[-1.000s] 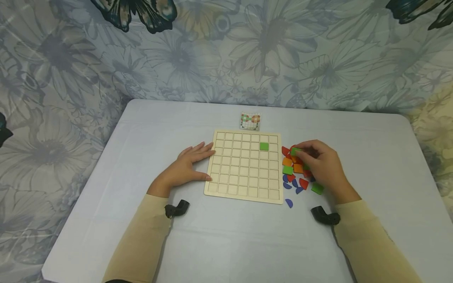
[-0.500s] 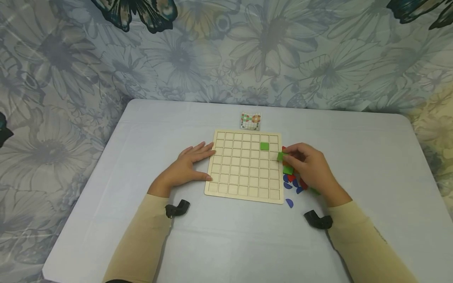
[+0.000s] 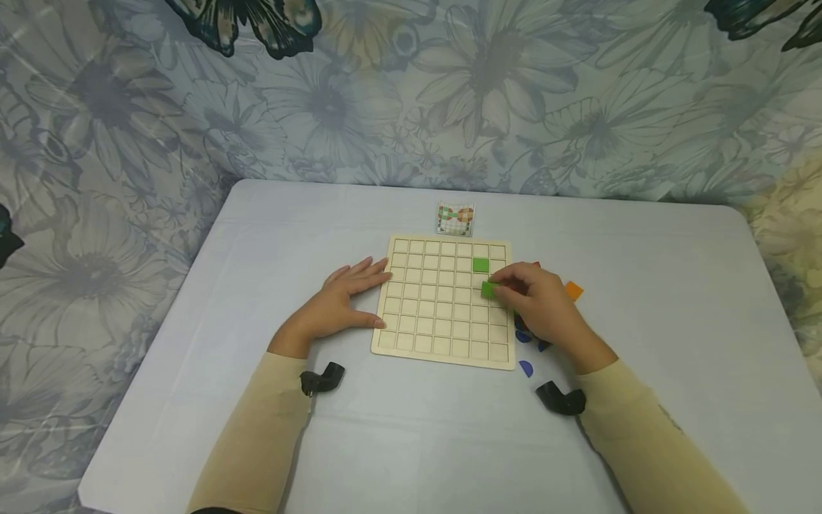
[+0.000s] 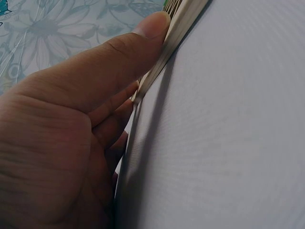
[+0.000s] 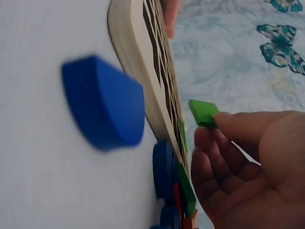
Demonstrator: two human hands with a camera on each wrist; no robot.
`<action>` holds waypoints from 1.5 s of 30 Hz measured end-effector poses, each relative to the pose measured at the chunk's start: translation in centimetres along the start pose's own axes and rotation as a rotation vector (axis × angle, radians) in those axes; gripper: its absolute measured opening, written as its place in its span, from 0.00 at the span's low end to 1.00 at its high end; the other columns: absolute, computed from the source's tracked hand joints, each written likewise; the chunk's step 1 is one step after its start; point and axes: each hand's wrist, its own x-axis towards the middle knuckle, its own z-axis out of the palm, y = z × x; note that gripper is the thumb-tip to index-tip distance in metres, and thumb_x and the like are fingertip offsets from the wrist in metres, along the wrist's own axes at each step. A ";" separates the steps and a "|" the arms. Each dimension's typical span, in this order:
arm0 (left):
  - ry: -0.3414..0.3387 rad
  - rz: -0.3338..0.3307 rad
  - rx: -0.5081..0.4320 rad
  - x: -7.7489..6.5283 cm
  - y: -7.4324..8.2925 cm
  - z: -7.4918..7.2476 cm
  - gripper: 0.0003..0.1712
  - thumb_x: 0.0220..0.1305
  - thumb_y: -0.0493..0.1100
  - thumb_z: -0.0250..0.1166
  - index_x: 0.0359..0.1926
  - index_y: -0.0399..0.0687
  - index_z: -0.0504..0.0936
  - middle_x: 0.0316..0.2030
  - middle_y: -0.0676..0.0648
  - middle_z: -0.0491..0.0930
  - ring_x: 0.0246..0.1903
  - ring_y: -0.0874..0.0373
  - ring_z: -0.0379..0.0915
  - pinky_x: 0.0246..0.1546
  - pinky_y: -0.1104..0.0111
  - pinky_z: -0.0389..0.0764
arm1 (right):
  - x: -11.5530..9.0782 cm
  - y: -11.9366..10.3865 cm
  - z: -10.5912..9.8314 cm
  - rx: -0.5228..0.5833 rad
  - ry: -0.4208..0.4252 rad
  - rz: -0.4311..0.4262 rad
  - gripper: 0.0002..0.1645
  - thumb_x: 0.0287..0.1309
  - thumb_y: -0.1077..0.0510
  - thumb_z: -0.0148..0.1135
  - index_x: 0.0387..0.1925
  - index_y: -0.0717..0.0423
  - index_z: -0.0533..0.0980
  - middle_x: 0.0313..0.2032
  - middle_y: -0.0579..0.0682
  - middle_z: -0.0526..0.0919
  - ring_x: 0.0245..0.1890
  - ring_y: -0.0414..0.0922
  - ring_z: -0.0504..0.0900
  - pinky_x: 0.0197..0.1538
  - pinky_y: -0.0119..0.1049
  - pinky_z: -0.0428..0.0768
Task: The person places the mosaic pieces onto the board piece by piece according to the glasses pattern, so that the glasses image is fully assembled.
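Note:
A wooden grid board [image 3: 433, 320] lies flat on the table, one green square tile [image 3: 480, 265] set in a cell near its upper right. My left hand [image 3: 340, 300] rests at the board's left edge, fingers spread straight, with the thumb touching the edge in the left wrist view. Between thumb and fingertips, my right hand [image 3: 546, 303] pinches a second green square tile [image 5: 204, 112]. That tile is held above the right part of the board, apart from its surface in the right wrist view.
Right of the board lie loose pieces, partly hidden by the right hand: an orange square [image 3: 574, 290], blue half-circles [image 5: 102, 102], green and red pieces. A small printed pattern card [image 3: 455, 218] lies behind the board. A flowered cloth wall [image 3: 411, 107] stands beyond the table [image 3: 411, 442].
My right hand has carried the green tile leftward from the loose pieces to over the board. The orange square at its right has come into view. My left hand has stayed put.

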 end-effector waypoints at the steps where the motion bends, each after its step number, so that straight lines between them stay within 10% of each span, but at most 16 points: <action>1: 0.000 0.001 0.000 0.0 0.0 0.0 0.55 0.59 0.54 0.85 0.83 0.52 0.70 0.84 0.59 0.54 0.84 0.58 0.39 0.81 0.54 0.32 | 0.1 -0.1 0.1 -0.006 -0.010 0.001 0.07 0.73 0.64 0.71 0.49 0.58 0.87 0.46 0.51 0.89 0.39 0.48 0.81 0.42 0.36 0.80; 27: -0.004 -0.004 0.001 0.0 -0.2 0.1 0.56 0.59 0.55 0.85 0.83 0.53 0.69 0.84 0.59 0.54 0.84 0.59 0.38 0.81 0.54 0.31 | 0.2 -0.3 1.3 -0.019 -0.039 -0.031 0.10 0.77 0.62 0.67 0.53 0.58 0.87 0.47 0.50 0.87 0.41 0.48 0.80 0.45 0.45 0.80; 45: -0.001 0.001 0.006 0.1 -0.2 0.0 0.55 0.59 0.55 0.85 0.83 0.53 0.69 0.84 0.60 0.54 0.84 0.59 0.39 0.81 0.54 0.32 | -0.5 0.0 -1.8 0.451 -0.073 -0.023 0.36 0.90 0.44 0.35 0.72 0.69 0.72 0.58 0.64 0.82 0.53 0.55 0.81 0.56 0.33 0.82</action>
